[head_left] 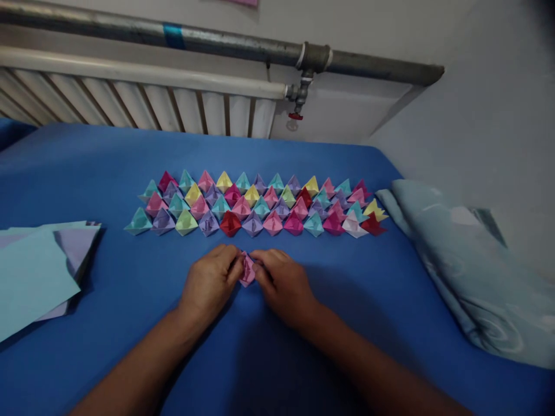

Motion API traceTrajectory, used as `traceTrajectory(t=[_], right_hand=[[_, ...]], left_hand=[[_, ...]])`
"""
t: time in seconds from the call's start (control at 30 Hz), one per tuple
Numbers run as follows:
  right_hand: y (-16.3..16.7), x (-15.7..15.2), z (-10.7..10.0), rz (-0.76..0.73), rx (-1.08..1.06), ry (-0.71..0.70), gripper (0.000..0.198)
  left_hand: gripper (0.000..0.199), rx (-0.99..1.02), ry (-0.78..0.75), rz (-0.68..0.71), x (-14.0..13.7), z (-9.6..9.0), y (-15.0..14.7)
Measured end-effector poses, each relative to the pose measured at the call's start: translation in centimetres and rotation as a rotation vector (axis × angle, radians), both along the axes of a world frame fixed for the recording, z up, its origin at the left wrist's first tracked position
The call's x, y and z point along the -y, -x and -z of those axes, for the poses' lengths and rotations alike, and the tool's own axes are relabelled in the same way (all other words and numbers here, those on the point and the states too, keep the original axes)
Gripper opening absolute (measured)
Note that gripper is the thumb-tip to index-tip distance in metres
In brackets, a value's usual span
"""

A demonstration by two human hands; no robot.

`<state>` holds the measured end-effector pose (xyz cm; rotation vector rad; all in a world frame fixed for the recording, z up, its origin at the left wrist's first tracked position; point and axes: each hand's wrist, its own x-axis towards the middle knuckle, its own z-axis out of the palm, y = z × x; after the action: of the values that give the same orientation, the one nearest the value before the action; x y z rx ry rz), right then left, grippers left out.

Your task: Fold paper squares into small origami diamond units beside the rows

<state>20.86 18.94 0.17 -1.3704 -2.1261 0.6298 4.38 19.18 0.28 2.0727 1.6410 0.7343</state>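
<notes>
Between my two hands is a small folded pink paper piece [247,271], with creased sides and a pointed lower end. My left hand [212,277] pinches its left side between thumb and fingers. On the opposite side, my right hand [284,283] grips the right edge the same way. The fingertips hide parts of both its sides. Just beyond the hands stand several rows of folded paper boats [252,224] in teal, purple, pink, yellow and red, packed close together.
A stack of teal and purple paper sheets [30,271] lies at the left on the blue surface [173,370]. A folded light-blue cloth [459,277] lies along the right side. Behind are a white radiator [186,107] and a metal pipe [243,46] with a red-handled valve [296,116].
</notes>
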Motion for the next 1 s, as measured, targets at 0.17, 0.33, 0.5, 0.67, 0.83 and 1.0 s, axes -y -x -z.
traceTrajectory(t=[0.17,0.33,0.5,0.67,0.83,1.0], right_hand=[[-0.3,0.1,-0.1,-0.042,-0.104,-0.045,0.017],[-0.5,0.2,0.1,-0.079,-0.078,-0.046,0.020],[-0.6,0.5,0.3,-0.121,0.014,-0.108,0.031],[-0.5,0.6,0.4,-0.147,0.159,-0.157,0.032],[-0.3,0.5,0.5,-0.161,0.260,-0.203,0.031],[-0.4,0.6,0.5,-0.171,0.258,-0.208,0.032]], left_hand=[[0.020,0.117,0.022,-0.105,0.4,-0.6,0.7],[0.017,0.084,0.023,-0.009,0.5,-1.3,1.2],[0.023,0.034,0.097,0.040,0.6,-1.0,1.3],[0.028,-0.055,0.128,0.106,0.6,-0.7,1.5],[0.036,-0.236,0.133,0.239,0.7,-0.9,2.1],[0.038,-0.341,0.045,0.304,0.7,-0.6,2.8]])
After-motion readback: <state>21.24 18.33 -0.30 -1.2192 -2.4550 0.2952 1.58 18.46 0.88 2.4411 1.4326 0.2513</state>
